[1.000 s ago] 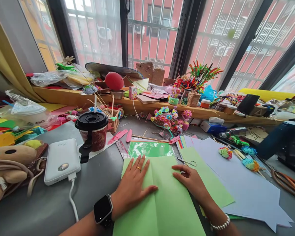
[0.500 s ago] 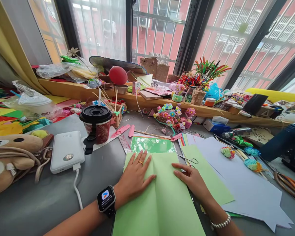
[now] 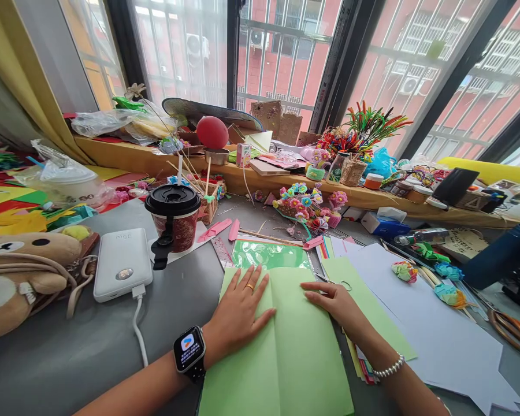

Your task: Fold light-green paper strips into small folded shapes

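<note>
A light green sheet of paper [image 3: 305, 352] lies in front of me, with a crease running down its middle. My left hand [image 3: 245, 306] rests flat on its left half, fingers spread, the thumb reaching the crease. On the upper right part of the sheet, my right hand [image 3: 333, 300] touches the paper with thumb and forefinger slightly apart; its other fingers are partly hidden. The sheet's right side bows up a little. Scissors [image 3: 345, 285] show one handle loop beyond my right hand. A green sheet in a clear sleeve [image 3: 271, 254] lies past the top edge.
White paper sheets [image 3: 433, 323] and another light green sheet [image 3: 372, 312] lie on the right. To the left stand a lidded cup [image 3: 173, 222] and a cabled white power bank [image 3: 123, 263], beside a plush bear [image 3: 30, 271]. Crafted flowers [image 3: 305, 205] sit near the sill.
My right hand has shifted slightly left, and the sheet's right edge has come inward with it, showing more coloured papers beneath. My left hand stays flat on the sheet.
</note>
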Available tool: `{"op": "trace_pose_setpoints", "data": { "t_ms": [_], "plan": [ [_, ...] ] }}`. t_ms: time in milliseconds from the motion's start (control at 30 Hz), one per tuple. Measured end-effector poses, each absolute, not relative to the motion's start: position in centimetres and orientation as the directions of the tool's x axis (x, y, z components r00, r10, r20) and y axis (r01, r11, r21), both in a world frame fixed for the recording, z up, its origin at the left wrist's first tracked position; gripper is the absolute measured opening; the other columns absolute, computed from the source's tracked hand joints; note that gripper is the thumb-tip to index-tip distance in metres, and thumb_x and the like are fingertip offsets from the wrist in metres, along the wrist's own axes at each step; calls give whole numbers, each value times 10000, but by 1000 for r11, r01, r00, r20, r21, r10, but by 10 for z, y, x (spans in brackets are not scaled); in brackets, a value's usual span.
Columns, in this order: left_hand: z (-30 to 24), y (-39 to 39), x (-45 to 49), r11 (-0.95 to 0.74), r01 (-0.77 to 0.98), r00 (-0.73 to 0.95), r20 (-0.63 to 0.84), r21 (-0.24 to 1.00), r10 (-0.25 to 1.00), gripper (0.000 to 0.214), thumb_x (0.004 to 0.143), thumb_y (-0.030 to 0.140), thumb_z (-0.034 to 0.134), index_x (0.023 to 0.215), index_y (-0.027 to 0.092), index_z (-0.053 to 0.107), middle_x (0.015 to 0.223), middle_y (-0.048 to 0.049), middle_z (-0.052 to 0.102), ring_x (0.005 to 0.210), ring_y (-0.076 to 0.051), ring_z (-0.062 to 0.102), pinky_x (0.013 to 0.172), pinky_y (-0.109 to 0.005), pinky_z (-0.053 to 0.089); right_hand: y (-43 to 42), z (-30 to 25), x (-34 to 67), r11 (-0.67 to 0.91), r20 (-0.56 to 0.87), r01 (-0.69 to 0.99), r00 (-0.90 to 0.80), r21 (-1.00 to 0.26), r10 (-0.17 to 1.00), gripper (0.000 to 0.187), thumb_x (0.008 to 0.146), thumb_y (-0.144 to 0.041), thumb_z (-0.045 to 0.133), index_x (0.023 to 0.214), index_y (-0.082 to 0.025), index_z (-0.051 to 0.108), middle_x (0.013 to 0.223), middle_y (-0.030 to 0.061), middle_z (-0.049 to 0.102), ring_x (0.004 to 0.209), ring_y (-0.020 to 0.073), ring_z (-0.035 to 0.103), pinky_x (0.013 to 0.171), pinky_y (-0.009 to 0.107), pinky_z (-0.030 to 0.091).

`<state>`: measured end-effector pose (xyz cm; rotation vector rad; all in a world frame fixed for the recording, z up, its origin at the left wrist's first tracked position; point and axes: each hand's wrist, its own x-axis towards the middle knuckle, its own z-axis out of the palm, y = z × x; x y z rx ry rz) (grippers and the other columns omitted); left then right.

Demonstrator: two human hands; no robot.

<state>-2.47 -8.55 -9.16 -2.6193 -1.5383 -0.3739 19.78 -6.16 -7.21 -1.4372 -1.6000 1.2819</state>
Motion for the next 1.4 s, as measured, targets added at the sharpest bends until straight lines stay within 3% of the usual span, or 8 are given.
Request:
{"op": "trace_pose_setpoints", "data": {
  "t_ms": [367,567,800,933,1400],
  "plan": [
    [-92,-87,-25,-481,876,453,267,46,851,605,780,521,239,1267,163,234,1326,-116,250,1221,-264,158,974,-465,160,-69,-85,195,-157,-196,271,-126,-950,972,387,607,-375,599,933,-170,623,767,50,652,620,173,586,525,249,456],
    [-92,-86,-24,-477,878,450,251,52,857,611,781,524,221,1272,159,220,1334,-122,225,1224,-264,143,973,-468,155,-68,-85,196,-144,-188,305,-122,-942,974,380,609,-378,591,923,-168,630,797,59,653,650,189,589,540,262,460],
    [-89,-88,-25,-492,868,464,255,60,849,598,786,515,226,1275,170,209,1334,-109,230,1221,-259,162,974,-467,153,-50,-63,194,-55,-153,343,-268,-938,951,361,613,-395,588,914,-200,633,982,41,613,884,215,548,720,276,440],
    [-90,-88,-26,-494,868,463,268,56,845,600,784,515,234,1277,175,202,1335,-102,231,1220,-261,164,973,-463,156,-46,-69,190,-132,-225,336,-256,-933,940,399,594,-383,603,947,-200,617,967,37,618,803,202,576,655,272,460],
    [-89,-87,-25,-485,872,455,254,66,854,601,787,516,220,1276,166,207,1335,-107,229,1224,-260,147,974,-464,149,-49,-81,191,-51,-156,420,-219,-906,963,420,618,-396,578,987,-197,596,928,32,628,704,176,578,585,263,460]
  ]
}}
